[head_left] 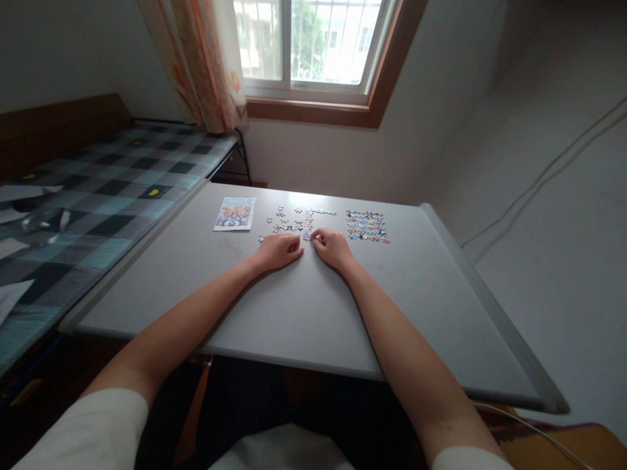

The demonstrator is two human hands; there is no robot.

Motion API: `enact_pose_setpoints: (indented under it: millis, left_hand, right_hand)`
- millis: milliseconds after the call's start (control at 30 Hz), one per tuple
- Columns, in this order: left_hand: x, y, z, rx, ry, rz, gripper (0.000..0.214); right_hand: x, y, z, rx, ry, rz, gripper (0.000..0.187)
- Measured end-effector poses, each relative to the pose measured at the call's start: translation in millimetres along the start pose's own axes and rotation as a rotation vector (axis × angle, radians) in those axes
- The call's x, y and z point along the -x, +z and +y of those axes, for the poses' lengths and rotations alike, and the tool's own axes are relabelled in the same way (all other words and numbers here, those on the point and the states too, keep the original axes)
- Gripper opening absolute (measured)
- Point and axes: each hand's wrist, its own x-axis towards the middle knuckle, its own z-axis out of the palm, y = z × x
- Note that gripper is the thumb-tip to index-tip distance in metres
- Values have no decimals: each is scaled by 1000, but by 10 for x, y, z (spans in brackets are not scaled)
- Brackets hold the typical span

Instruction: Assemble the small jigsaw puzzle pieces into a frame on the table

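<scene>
My left hand (281, 251) rests on the table with its fingers curled in, just below a scatter of loose jigsaw pieces (281, 212). Whether anything is inside those fingers is hidden. My right hand (333, 248) pinches at the lower end of a joined strip of jigsaw pieces (308, 220); its thumb and forefinger touch a small piece (307, 237) there. The strip runs down and also along the top to the right, like a corner of a frame. Right of my right hand lie several rows of jigsaw pieces (367, 225).
A printed picture sheet (234, 214) lies at the table's left. The grey-white table (294, 307) has raised side edges. A bed with a checked cover (122, 189) stands to the left, a curtained window (323, 46) is ahead, and a cable (539, 176) hangs along the right wall.
</scene>
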Motion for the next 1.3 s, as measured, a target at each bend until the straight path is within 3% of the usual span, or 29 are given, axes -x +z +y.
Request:
enact_pose_setpoints:
  millis: [1300]
  left_hand:
    - [-3,-2,-8,-2,-2,-11,27]
  right_hand:
    - [-2,5,-5,13,-11,3,20]
